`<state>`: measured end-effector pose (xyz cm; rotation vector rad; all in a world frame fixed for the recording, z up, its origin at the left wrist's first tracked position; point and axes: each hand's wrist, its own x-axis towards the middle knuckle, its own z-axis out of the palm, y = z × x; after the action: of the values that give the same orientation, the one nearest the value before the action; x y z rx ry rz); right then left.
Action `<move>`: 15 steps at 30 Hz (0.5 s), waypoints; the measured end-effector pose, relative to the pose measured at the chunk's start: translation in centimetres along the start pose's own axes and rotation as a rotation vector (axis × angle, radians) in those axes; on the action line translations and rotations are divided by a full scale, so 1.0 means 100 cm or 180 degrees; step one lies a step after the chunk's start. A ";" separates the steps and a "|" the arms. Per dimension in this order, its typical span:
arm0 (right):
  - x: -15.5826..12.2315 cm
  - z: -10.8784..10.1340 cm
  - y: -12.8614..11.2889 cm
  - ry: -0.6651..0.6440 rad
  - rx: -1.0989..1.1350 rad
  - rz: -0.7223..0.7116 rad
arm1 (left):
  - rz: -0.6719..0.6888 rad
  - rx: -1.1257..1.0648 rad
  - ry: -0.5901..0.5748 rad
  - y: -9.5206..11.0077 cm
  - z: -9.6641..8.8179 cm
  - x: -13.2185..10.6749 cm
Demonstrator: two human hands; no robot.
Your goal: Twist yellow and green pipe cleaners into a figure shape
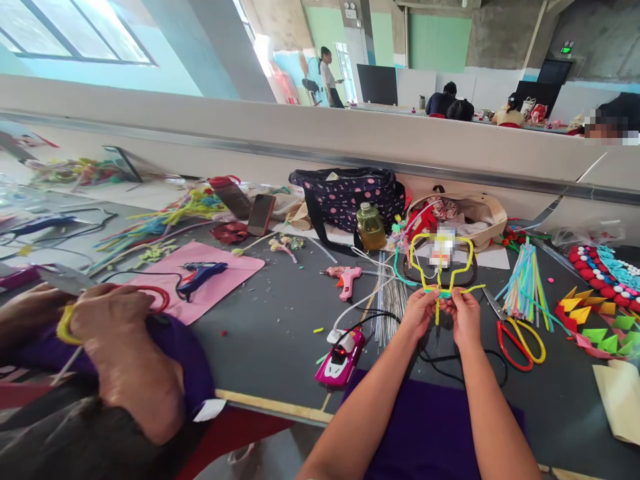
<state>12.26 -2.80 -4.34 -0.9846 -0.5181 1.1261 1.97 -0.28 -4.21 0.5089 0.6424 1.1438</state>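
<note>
My left hand and my right hand are close together above the dark table. Both pinch the lower end of a yellow pipe-cleaner shape, which is bent into a wide rounded outline with a narrower base. A teal pipe cleaner crosses that base between my fingertips. One yellow end sticks out to the right, and a twisted yellow stem hangs below. Just right of my hands lie scissors with red and yellow handles. Thin metal wires are spread to the left.
A pink glue gun and a magenta power strip with cables lie left of my hands. Cut pipe cleaners are piled at right. A patterned bag and bottle stand behind. At left, a co-worker's hand is busy.
</note>
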 end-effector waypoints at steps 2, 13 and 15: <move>-0.001 0.000 -0.001 -0.0048 0.0108 0.0074 | -0.0013 -0.0004 -0.0021 0.001 0.000 -0.001; -0.005 0.004 -0.007 -0.0165 0.0277 0.0203 | 0.0108 0.0096 -0.0094 0.001 0.001 -0.002; -0.005 0.004 -0.007 -0.0174 0.0288 0.0229 | 0.0182 0.0116 -0.0056 0.002 0.001 -0.003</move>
<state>12.13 -3.20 -3.45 -0.9019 -0.4747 1.2333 1.88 -0.47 -3.94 0.5708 0.6379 1.1818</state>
